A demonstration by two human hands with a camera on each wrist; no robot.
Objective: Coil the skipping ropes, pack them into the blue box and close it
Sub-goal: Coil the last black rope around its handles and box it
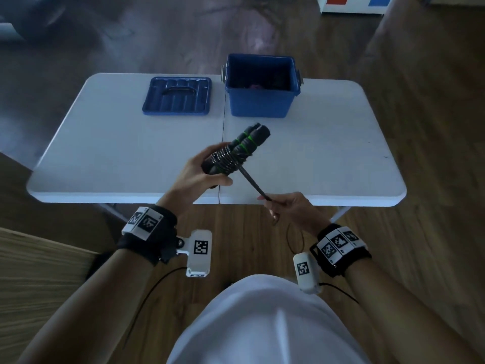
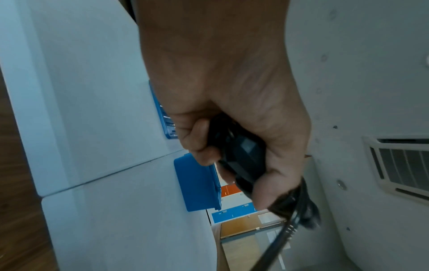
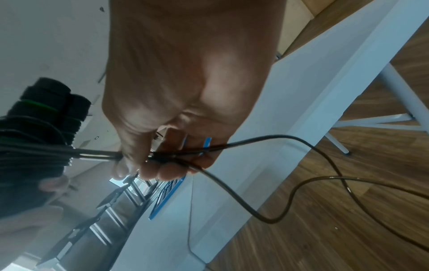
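My left hand (image 1: 200,170) grips the two black skipping-rope handles (image 1: 242,144) with green rings, held together above the table's front half. Several turns of dark rope (image 1: 225,157) are wound round them. My right hand (image 1: 278,206) pinches the taut doubled rope (image 1: 253,183) near the table's front edge; the loose rope (image 3: 301,181) hangs below it towards the floor. In the left wrist view the fingers (image 2: 197,139) curl round the black handles (image 2: 241,155). The open blue box (image 1: 261,86) stands at the back right with something pink inside. Its blue lid (image 1: 178,95) lies flat to the left.
The white folding table (image 1: 105,153) has a centre seam and white legs (image 3: 394,86). Wooden floor surrounds it. A pale wooden surface (image 1: 34,271) lies at the lower left. A white cabinet with red and blue panels (image 1: 351,3) stands far back right.
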